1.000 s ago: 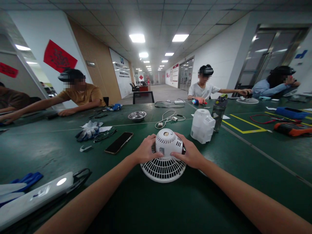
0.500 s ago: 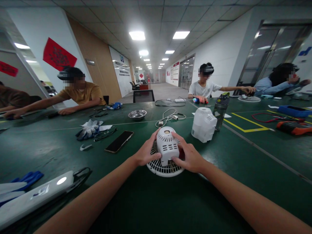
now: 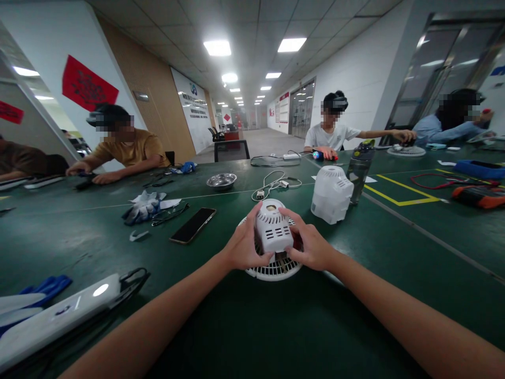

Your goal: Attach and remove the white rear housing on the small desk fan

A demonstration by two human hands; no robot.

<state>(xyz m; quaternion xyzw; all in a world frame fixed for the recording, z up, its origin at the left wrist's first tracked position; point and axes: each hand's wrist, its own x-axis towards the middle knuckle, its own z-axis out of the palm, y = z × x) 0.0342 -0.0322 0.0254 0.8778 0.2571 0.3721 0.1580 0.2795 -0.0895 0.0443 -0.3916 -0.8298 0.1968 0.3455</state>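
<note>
Both of my hands are around a white slotted plastic fan motor cover (image 3: 274, 229). My left hand (image 3: 243, 247) grips its left side, the thumb at the lower front edge. On the other side, my right hand (image 3: 314, 246) grips it with the fingers near the top and the thumb low down. A round white fan grille (image 3: 272, 272) lies on the green table beneath the cover. Part of the grille is hidden by my hands, and something reddish shows dimly beside my right fingers.
A translucent white plastic housing (image 3: 331, 196) and a dark bottle (image 3: 361, 171) stand right. Beyond the grille lie a cable (image 3: 272, 184) and a metal bowl (image 3: 221, 181). Left are a phone (image 3: 193, 225), gloves (image 3: 144, 208) and a white device (image 3: 63, 316). Co-workers sit across the table.
My hands have closed in around the cover, which now sits slightly tilted and farther right over the grille. At the left, a co-worker has drawn an outstretched arm back.
</note>
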